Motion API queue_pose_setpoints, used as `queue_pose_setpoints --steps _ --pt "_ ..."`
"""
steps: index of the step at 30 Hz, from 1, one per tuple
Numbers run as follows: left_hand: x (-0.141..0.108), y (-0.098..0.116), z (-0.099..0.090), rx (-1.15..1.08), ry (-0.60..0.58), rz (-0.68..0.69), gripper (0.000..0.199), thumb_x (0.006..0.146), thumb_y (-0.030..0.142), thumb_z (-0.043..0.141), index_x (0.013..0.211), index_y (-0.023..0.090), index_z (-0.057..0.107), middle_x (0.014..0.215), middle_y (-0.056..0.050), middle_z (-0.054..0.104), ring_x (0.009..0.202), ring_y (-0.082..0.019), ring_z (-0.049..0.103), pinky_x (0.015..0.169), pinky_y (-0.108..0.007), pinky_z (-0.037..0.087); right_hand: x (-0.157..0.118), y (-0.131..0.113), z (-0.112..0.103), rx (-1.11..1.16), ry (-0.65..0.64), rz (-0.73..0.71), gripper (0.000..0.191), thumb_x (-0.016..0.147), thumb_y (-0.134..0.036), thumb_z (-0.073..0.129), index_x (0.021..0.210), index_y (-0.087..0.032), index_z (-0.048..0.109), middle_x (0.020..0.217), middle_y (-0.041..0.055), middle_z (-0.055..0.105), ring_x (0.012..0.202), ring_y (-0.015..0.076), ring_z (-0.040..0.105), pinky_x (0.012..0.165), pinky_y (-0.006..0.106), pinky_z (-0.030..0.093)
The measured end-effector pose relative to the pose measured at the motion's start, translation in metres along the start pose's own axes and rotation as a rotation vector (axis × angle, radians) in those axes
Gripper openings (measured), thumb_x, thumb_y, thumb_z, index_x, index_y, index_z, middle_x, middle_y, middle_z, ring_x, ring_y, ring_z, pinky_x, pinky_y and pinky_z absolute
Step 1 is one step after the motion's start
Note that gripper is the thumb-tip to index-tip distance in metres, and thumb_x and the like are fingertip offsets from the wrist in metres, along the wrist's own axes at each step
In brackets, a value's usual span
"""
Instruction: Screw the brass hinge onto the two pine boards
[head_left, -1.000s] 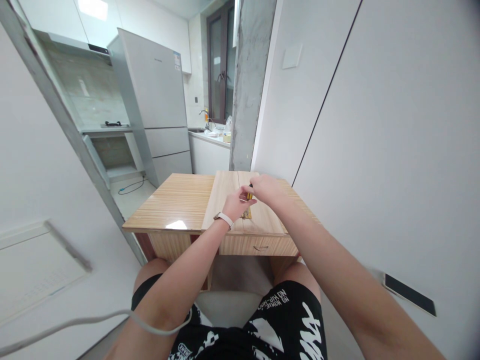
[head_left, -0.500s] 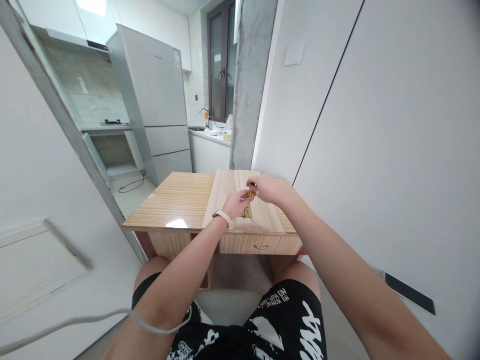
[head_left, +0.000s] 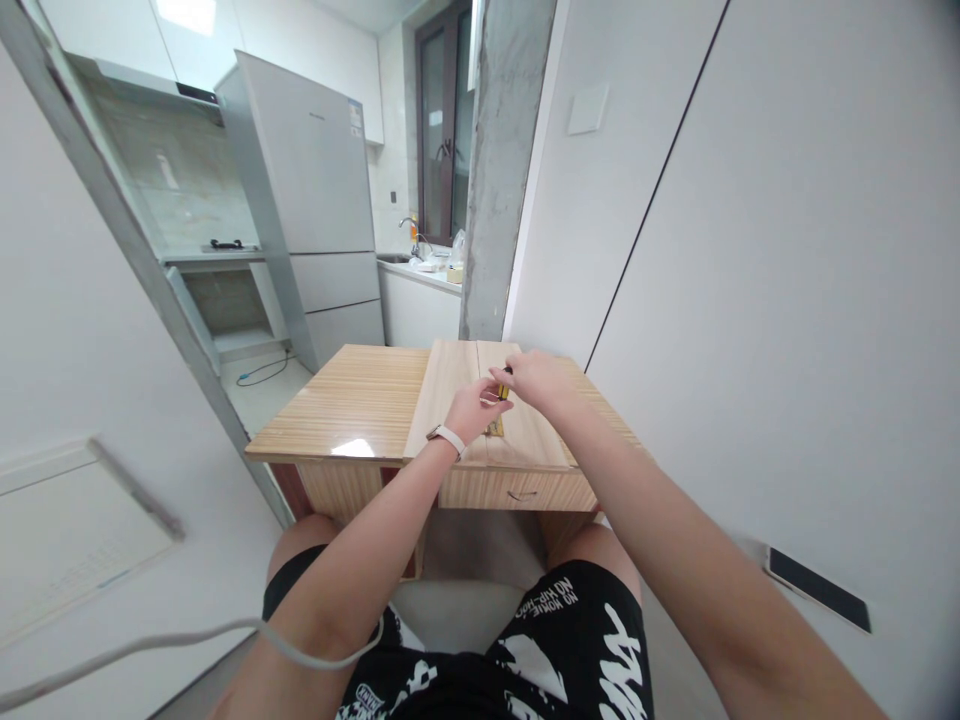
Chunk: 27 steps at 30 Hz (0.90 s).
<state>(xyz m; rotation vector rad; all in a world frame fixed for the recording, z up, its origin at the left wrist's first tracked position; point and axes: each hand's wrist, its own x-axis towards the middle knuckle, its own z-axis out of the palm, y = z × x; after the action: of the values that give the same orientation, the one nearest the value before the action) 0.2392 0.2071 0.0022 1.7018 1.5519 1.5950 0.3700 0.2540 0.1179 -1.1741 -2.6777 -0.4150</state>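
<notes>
Both hands meet over the pale wooden boards (head_left: pixel 450 395) lying on the striped wooden desk (head_left: pixel 352 390). My right hand (head_left: pixel 529 378) is closed around the top of a small yellow and black tool (head_left: pixel 504 387), which stands roughly upright. Just left of it, my left hand (head_left: pixel 476 405) has its fingers pinched at the tool's lower part; whatever else they hold is too small to name. Below the fingers a brass-coloured metal piece (head_left: pixel 496 427) rests across the seam of the boards, partly hidden by my left hand.
The desk has a drawer with a handle (head_left: pixel 522 495) at its front. A grey-white cable (head_left: pixel 187 636) crosses at the lower left. White walls stand at both sides, and a fridge (head_left: pixel 311 170) and a sink counter (head_left: pixel 420 275) are behind.
My left hand has shifted slightly to the right, covering more of the metal piece. The yellow and black tool has turned a little in my right hand.
</notes>
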Motion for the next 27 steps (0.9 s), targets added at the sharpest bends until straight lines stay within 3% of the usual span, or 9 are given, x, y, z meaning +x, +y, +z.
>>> queue_pose_setpoints --steps 5,9,13,17,21,27 --pt "0.004 -0.005 0.003 0.019 0.01 0.032 0.017 0.084 0.028 0.078 0.097 0.018 0.073 0.09 -0.005 0.077 0.081 -0.016 0.072 0.079 -0.029 0.058 -0.004 -0.006 0.004 -0.004 0.045 0.093 0.062 0.105 -0.058 0.034 0.101 -0.015 0.078 0.102 0.0195 0.076 0.1 0.0295 0.07 0.081 0.034 0.048" --pt "0.007 -0.01 0.003 0.033 -0.033 0.069 0.013 0.088 0.026 0.072 0.098 0.018 0.075 0.09 -0.005 0.078 0.082 -0.017 0.072 0.081 -0.029 0.057 -0.005 -0.001 0.002 0.086 0.024 0.007 0.055 0.101 -0.061 0.044 0.105 -0.016 0.074 0.103 0.0175 0.075 0.098 0.0287 0.069 0.08 0.033 0.047" --pt "0.007 -0.011 0.0 0.075 -0.051 0.067 0.018 0.09 0.026 0.068 0.104 0.018 0.077 0.088 -0.005 0.077 0.081 -0.017 0.071 0.08 -0.029 0.057 -0.004 0.008 -0.002 0.256 -0.006 -0.188 0.026 0.097 -0.032 0.061 0.119 -0.019 0.067 0.112 0.0092 0.075 0.097 0.021 0.068 0.077 0.027 0.045" --pt "0.007 -0.01 -0.003 0.028 -0.098 0.047 0.023 0.093 0.025 0.064 0.111 0.017 0.076 0.096 -0.006 0.079 0.09 -0.019 0.072 0.083 -0.029 0.057 0.001 0.014 -0.004 0.295 -0.039 -0.236 0.022 0.093 -0.013 0.058 0.11 -0.018 0.071 0.109 0.0067 0.076 0.093 0.0171 0.067 0.076 0.023 0.043" --pt "0.006 -0.008 -0.007 -0.015 -0.148 0.045 0.024 0.094 0.023 0.061 0.113 0.018 0.075 0.106 -0.007 0.079 0.101 -0.02 0.073 0.089 -0.031 0.057 0.005 0.015 -0.004 0.294 -0.071 -0.227 0.021 0.092 -0.011 0.059 0.106 -0.018 0.073 0.101 0.0053 0.078 0.089 0.0165 0.068 0.073 0.023 0.043" --pt "0.003 -0.009 -0.008 -0.019 -0.137 0.03 0.028 0.088 0.023 0.071 0.115 0.017 0.073 0.103 -0.009 0.079 0.094 -0.021 0.074 0.086 -0.034 0.06 0.005 0.01 -0.006 0.143 -0.049 -0.216 0.019 0.095 -0.022 0.061 0.106 -0.017 0.076 0.101 0.0107 0.078 0.094 0.0224 0.07 0.076 0.027 0.045"
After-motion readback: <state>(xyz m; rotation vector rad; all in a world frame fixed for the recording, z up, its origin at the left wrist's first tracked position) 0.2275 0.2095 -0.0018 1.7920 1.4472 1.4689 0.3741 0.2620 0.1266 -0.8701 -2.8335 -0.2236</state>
